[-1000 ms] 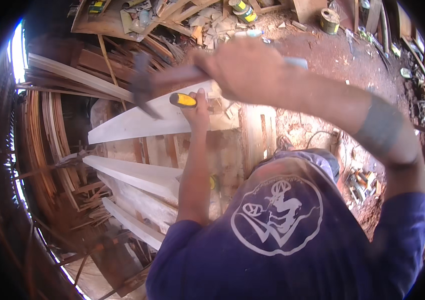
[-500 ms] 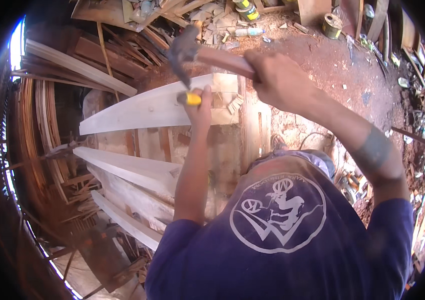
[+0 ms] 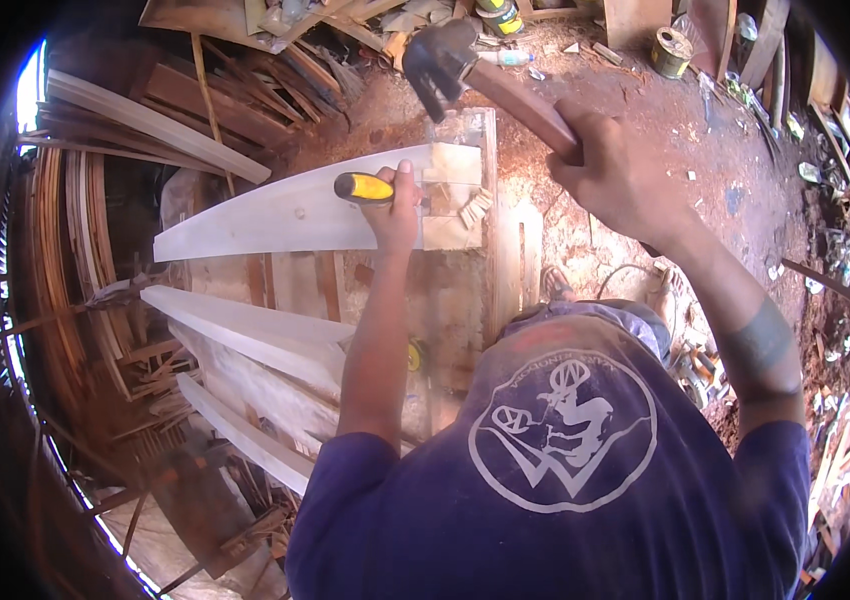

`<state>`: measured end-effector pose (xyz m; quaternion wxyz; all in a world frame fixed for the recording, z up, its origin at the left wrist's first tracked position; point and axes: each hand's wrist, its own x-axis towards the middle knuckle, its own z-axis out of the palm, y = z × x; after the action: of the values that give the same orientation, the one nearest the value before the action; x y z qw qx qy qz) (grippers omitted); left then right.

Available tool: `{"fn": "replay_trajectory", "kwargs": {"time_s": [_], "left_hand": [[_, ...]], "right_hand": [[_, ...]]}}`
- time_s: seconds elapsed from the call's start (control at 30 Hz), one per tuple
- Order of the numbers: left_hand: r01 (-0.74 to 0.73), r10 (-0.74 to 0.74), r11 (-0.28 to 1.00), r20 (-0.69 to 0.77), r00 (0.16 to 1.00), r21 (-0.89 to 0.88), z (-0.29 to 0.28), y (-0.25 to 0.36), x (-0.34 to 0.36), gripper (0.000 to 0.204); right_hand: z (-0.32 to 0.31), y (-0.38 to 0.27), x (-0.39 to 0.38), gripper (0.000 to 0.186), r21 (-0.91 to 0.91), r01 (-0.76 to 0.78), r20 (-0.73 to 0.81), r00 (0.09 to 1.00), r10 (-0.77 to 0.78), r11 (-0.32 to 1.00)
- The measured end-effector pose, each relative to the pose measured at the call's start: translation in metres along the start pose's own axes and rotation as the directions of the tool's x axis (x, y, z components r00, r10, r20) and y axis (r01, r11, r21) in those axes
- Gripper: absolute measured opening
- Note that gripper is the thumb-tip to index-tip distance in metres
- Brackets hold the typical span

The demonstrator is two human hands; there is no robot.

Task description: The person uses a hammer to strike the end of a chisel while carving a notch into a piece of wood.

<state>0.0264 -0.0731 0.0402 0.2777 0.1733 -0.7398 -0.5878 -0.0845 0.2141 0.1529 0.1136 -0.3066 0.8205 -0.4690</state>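
Observation:
My left hand [image 3: 397, 212] is closed around a chisel [image 3: 365, 188] with a yellow and black handle. Its blade end is mostly hidden by the fingers, near the squared right end of a pale tapered board [image 3: 275, 212]. Curled wood shavings [image 3: 475, 208] lie on that end. My right hand [image 3: 613, 175] grips the wooden handle of a claw hammer [image 3: 525, 103]. The dark hammer head is up and beyond the chisel, apart from it.
More pale boards [image 3: 255, 325] lie nearer on the slatted work surface. Timber [image 3: 65, 250] is stacked at the left. Scrap wood, a plastic bottle [image 3: 510, 57] and an open tin [image 3: 671, 52] sit on the far floor. Litter covers the right side.
The hammer has risen away from the chisel handle, up and to the right, with my right hand. My left hand keeps its hold, and the chisel handle shows more fully.

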Motion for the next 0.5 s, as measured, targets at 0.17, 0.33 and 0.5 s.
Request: {"fn": "replay_trajectory", "kwargs": {"time_s": [0.17, 0.33, 0.5], "left_hand": [[0.016, -0.018, 0.999, 0.054, 0.998, 0.036, 0.012, 0.004, 0.004, 0.041], [-0.011, 0.008, 0.997, 0.045, 0.999, 0.073, -0.003, -0.004, 0.004, 0.040], [-0.068, 0.065, 0.996, 0.055, 0.996, 0.052, 0.002, -0.003, 0.004, 0.036]], "right_hand": [[0.003, 0.009, 0.012, 0.018, -0.066, 0.129, 0.042, 0.991, -0.126, 0.989], [-0.019, -0.061, 0.051, 0.017, -0.171, 0.505, -0.303, 0.790, -0.533, 0.846], [0.015, -0.044, 0.036, 0.044, -0.112, 0.543, -0.089, 0.829, -0.553, 0.832]]}}
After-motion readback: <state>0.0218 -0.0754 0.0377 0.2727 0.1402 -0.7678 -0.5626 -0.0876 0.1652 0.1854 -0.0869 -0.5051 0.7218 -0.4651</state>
